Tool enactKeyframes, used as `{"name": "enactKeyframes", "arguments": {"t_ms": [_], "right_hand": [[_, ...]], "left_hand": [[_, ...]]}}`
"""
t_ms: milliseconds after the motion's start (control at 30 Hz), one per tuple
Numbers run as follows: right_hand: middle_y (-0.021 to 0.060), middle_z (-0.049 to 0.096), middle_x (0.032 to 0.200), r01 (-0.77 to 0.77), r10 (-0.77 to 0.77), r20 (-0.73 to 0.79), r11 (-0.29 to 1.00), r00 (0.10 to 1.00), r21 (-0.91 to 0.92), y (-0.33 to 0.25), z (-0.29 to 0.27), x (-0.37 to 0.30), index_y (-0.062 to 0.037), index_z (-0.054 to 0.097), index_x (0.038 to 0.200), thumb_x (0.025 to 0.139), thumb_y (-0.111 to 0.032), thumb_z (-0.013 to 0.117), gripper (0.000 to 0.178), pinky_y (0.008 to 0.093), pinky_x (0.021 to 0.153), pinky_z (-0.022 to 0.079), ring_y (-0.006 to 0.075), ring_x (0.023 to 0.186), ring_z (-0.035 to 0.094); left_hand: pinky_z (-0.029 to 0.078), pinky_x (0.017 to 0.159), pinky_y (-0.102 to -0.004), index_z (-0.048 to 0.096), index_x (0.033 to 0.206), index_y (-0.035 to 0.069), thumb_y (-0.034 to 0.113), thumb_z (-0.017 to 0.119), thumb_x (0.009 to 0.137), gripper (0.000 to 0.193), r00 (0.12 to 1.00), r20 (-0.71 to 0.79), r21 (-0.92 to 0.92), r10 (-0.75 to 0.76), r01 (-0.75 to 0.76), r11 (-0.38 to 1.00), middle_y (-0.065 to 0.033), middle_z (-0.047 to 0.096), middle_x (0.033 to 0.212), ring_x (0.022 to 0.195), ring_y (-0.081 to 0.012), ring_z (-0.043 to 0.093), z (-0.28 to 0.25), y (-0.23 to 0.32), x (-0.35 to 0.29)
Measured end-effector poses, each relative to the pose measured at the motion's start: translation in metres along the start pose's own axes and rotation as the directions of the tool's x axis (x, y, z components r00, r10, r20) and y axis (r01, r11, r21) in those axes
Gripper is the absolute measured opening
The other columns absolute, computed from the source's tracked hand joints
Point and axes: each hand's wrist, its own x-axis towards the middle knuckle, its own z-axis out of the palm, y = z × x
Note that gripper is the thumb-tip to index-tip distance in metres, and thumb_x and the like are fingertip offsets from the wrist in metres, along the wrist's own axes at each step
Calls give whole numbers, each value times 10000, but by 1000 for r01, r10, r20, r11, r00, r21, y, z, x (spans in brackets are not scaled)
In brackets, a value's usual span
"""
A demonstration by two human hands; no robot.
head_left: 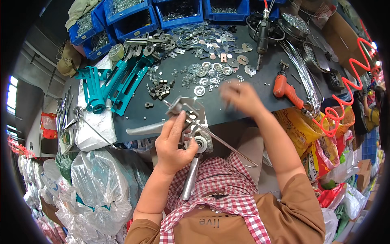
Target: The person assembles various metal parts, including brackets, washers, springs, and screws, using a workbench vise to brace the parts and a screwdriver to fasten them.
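Observation:
My left hand (pixel 176 146) is closed around a partly assembled caulking gun (pixel 202 122) above the table's front edge. A round metal plate (pixel 174 106) stands at its far end, and a bent steel rod (pixel 227 146) slants down to the right. One silver handle (pixel 146 129) sticks out left; another silver lever (pixel 190 179) points down toward my apron. My right hand (pixel 241 97) hovers over the tabletop, right of the small washers (pixel 214 81). Its fingers are smeared by motion, so whether they hold anything cannot be made out. Round metal discs (pixel 199 90) lie just beyond.
Blue bins (pixel 178 18) of small hardware line the back. Teal gun frames (pixel 130 85) and dark metal blocks (pixel 160 89) lie left. Flat metal plates (pixel 203 38) heap behind. An orange power driver (pixel 284 86), a hanging black driver (pixel 263 38) and a red coiled hose (pixel 337 105) stand right.

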Motion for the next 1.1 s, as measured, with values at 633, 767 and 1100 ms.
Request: {"name": "enactKeyframes", "arguments": {"t_ms": [633, 767, 1100], "right_hand": [[70, 607, 827, 118, -112, -98, 991, 989, 62, -34, -29, 24, -47, 500, 1175, 763, -160, 616, 442, 289, 709, 474, 153, 773, 599], [36, 592, 829, 359, -374, 16, 901, 927, 244, -73, -2, -30, -74, 519, 1175, 769, -72, 652, 427, 245, 697, 465, 87, 775, 566], [95, 615, 900, 619, -643, 118, 646, 756, -447, -88, -15, -57, -76, 636, 995, 709, -60, 669, 288, 309, 739, 467, 242, 814, 590]], "left_hand": [[469, 457, -268, 546, 1169, 75, 57, 590, 597, 573, 910, 218, 249, 352, -401, 882, -134, 573, 1113, 482, -179, 534, 23, 11, 13], [478, 492, -292, 560, 1151, 64, 53, 612, 591, 563, 875, 349, 266, 336, -437, 860, -150, 571, 1095, 579, -213, 578, 21, 24, 13], [485, 507, -291, 576, 1133, 78, 80, 621, 618, 517, 824, 361, 272, 436, -541, 796, -124, 577, 1076, 648, -214, 590, 20, 33, 17]]}}
